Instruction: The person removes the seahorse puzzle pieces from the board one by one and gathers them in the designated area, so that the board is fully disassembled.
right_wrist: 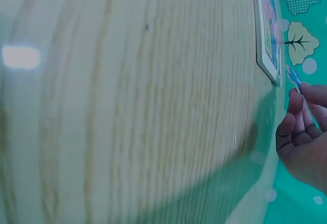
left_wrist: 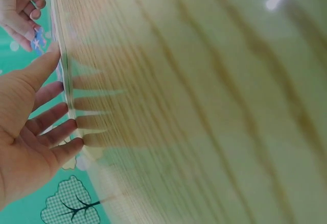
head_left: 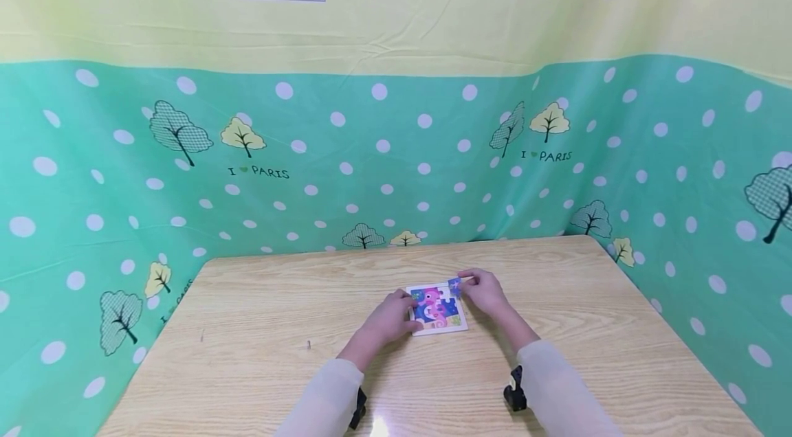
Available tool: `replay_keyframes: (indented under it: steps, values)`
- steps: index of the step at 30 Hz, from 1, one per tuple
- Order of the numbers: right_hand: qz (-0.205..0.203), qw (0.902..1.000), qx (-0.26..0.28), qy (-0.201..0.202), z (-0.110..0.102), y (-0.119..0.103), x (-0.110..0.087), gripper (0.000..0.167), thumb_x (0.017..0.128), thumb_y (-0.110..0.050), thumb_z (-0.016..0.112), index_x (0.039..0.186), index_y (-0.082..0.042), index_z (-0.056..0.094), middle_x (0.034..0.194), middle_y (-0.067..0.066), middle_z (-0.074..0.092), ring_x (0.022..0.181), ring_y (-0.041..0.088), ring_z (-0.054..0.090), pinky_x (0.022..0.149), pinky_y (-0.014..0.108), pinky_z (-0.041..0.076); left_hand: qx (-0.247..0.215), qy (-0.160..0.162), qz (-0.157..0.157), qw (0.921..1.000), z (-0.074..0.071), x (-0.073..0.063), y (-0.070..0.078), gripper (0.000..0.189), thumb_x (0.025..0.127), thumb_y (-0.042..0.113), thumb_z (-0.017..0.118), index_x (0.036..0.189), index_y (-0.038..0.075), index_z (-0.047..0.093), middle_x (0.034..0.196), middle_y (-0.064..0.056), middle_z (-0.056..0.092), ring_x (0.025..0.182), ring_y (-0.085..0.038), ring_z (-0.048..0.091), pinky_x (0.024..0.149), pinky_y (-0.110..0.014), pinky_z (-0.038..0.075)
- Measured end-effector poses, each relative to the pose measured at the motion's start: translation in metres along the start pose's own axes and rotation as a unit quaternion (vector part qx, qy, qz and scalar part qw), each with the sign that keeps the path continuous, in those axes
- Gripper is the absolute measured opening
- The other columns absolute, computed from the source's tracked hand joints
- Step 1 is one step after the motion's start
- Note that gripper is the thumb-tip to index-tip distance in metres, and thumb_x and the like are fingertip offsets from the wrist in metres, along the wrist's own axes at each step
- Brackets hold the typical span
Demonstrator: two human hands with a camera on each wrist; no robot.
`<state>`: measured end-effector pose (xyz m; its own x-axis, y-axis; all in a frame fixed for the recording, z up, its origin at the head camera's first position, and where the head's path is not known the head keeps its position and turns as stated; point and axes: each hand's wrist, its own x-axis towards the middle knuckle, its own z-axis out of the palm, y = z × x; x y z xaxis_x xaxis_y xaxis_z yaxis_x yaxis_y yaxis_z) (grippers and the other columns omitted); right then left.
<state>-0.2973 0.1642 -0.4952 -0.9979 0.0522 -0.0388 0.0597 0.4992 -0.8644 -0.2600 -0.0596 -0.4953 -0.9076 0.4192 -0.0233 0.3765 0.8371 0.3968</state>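
A jigsaw puzzle board [head_left: 441, 332] with a white frame lies on the table, its picture a pink seahorse on dark blue. At its left side rests my left hand [head_left: 391, 317], fingers spread and fairly straight, with the thumb [left_wrist: 45, 66] at the board's edge in the left wrist view. My right hand [head_left: 485, 293] pinches a small blue puzzle piece [head_left: 454, 284] with a pink starfish between thumb and fingers. That piece is held over the board's top right corner, and the right wrist view shows it edge-on, raised beside the frame [right_wrist: 261, 55].
The wood-grain table [head_left: 278, 341] extends around the board on all sides. Behind and beside it hangs a green and yellow cloth [head_left: 346, 141] with dots and trees. Black wrist devices [head_left: 515, 392] sit at both sleeves.
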Motion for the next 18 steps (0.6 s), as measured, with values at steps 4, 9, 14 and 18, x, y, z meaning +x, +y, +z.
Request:
replay_keyframes:
  steps: [4,9,14,18]
  values:
    - [0.000,1.0000,-0.007,0.002,-0.005,0.000,0.001,0.027,0.087,-0.009,0.062,0.113,-0.002,0.063,0.081,0.008,0.058,0.068,0.015,0.053,0.058,0.023,0.047,-0.001,0.000,-0.004,1.0000,0.000,0.000,0.000,0.052,0.082,0.036,0.070,0.123,0.007,0.059,0.124,-0.011,0.054,0.113,-0.026,0.055,0.101,-0.039,0.046]
    - [0.007,1.0000,-0.003,0.003,-0.010,0.003,0.003,0.027,0.088,-0.009,0.061,0.114,-0.003,0.062,0.081,0.007,0.057,0.067,0.015,0.052,0.056,0.022,0.046,-0.007,-0.002,-0.011,0.9999,-0.001,0.001,0.000,0.052,0.082,0.037,0.069,0.124,0.008,0.059,0.126,-0.011,0.053,0.115,-0.026,0.054,0.102,-0.039,0.046]
    - [0.009,0.9999,0.008,0.002,-0.015,0.007,0.005,0.029,0.088,-0.009,0.060,0.116,-0.002,0.061,0.079,0.006,0.056,0.063,0.013,0.051,0.053,0.022,0.045,-0.007,-0.002,-0.009,0.9999,-0.001,0.001,0.000,0.053,0.081,0.037,0.070,0.124,0.008,0.059,0.126,-0.011,0.053,0.114,-0.026,0.054,0.102,-0.039,0.046]
    - [0.013,0.9999,0.006,0.003,-0.018,0.008,0.003,0.030,0.088,-0.008,0.059,0.118,-0.001,0.060,0.080,0.007,0.056,0.065,0.013,0.051,0.053,0.022,0.045,-0.004,0.000,-0.003,1.0000,-0.001,0.000,0.001,0.053,0.081,0.037,0.070,0.124,0.008,0.059,0.124,-0.011,0.054,0.112,-0.026,0.055,0.101,-0.039,0.047]
